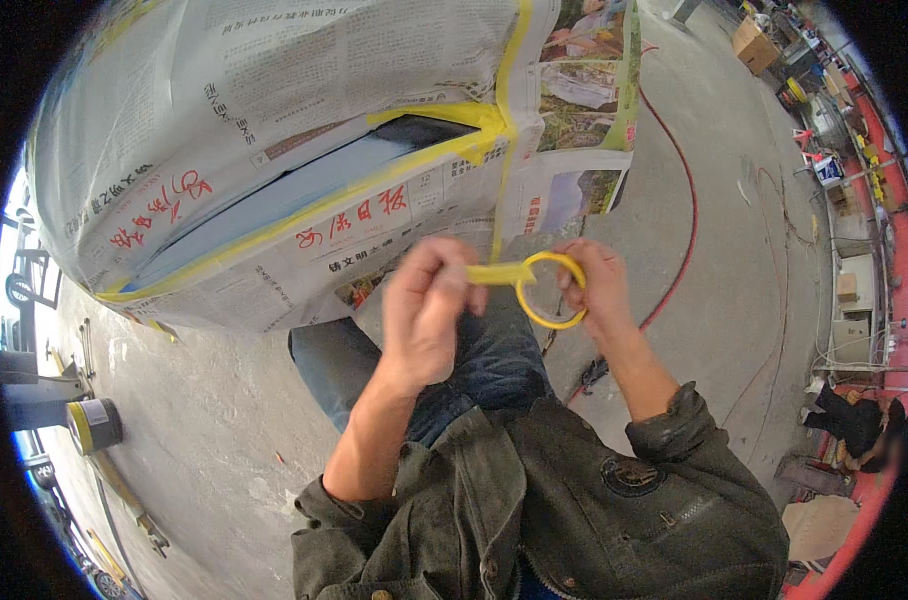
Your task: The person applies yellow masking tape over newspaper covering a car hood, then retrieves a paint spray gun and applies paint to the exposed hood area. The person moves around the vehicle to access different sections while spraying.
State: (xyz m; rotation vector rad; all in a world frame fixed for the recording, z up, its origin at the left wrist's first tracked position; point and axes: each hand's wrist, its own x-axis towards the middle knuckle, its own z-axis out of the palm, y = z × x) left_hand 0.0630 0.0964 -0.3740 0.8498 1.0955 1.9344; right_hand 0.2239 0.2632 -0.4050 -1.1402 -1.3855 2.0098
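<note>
Left hand (426, 318): is pinching the yellow strip (499, 274), fingers closed.
Right hand (603, 290): is gripping the tape roll (522, 298) at its right edge, near side of the newspaper (374, 60).
Strip risk: it might be twisting and sticking to itself, if both sides are pulling unevenly.
Roll risk: it could be falling to the floor (714, 290), if the grip is loosening.

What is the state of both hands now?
Left hand: closed, holding the strip of yellow masking tape.
Right hand: closed, holding the yellow masking tape roll.
</note>
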